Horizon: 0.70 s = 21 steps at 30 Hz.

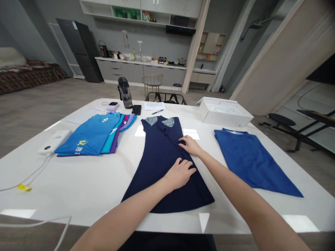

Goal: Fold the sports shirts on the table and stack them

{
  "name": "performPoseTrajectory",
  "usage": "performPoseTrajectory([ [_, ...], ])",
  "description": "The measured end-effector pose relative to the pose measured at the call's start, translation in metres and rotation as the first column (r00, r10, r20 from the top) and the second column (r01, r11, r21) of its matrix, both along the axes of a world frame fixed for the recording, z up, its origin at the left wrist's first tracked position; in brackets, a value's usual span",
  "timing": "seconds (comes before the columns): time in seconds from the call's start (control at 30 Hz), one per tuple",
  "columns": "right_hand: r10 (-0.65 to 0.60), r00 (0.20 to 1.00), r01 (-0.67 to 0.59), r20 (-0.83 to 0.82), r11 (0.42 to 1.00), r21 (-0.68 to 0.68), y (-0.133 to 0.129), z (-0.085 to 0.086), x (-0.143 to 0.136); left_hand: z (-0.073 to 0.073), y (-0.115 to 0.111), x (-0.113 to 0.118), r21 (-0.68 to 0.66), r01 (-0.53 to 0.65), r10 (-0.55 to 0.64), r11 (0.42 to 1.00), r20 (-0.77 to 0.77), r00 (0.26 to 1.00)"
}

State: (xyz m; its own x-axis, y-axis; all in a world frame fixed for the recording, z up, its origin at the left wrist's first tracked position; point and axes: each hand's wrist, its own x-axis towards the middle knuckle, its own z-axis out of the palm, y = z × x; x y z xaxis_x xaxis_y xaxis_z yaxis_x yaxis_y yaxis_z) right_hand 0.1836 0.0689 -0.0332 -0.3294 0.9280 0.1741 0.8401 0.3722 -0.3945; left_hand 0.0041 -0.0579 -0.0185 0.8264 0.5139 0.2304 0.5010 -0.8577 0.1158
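A navy blue short-sleeved shirt [162,167] with grey patterned patches at the shoulders lies on the white table in front of me. Its right side is folded inward in a long strip. My left hand [181,173] rests on the lower part of this strip, fingers spread over the cloth. Farther up, my right hand [191,144] touches the folded right edge with its fingers apart and slightly bent. The undersides of both hands' fingertips are hidden.
A stack of folded shirts [89,134] and a white power strip [54,142] are at left; a folded blue shirt [253,160] and a white box [222,115] at right. A bottle [126,94], phone [136,109], pen [157,112] and paper [154,105] are at the back.
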Motion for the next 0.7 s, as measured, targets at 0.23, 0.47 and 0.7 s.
performPoseTrajectory([
  [0.23, 0.094, 0.993, -0.101, -0.066, 0.989, -0.108, -0.049, 0.011, 0.006, 0.004, -0.037, 0.014, -0.038, 0.178, -0.178, 0.983, -0.020, 0.984],
  [0.47, -0.018, 0.999, 0.025, 0.030, 0.971, -0.239, -0.093, 0.024, 0.016, -0.003, -0.066, 0.024, -0.153, 0.150, -0.154, 0.977, -0.015, 0.988],
  [0.7, -0.110, 0.965, 0.174, 0.238, 0.949, -0.264, -0.107, 0.025, 0.006, -0.006, -0.072, 0.030, -0.156, 0.099, -0.103, 0.983, -0.020, 0.994],
])
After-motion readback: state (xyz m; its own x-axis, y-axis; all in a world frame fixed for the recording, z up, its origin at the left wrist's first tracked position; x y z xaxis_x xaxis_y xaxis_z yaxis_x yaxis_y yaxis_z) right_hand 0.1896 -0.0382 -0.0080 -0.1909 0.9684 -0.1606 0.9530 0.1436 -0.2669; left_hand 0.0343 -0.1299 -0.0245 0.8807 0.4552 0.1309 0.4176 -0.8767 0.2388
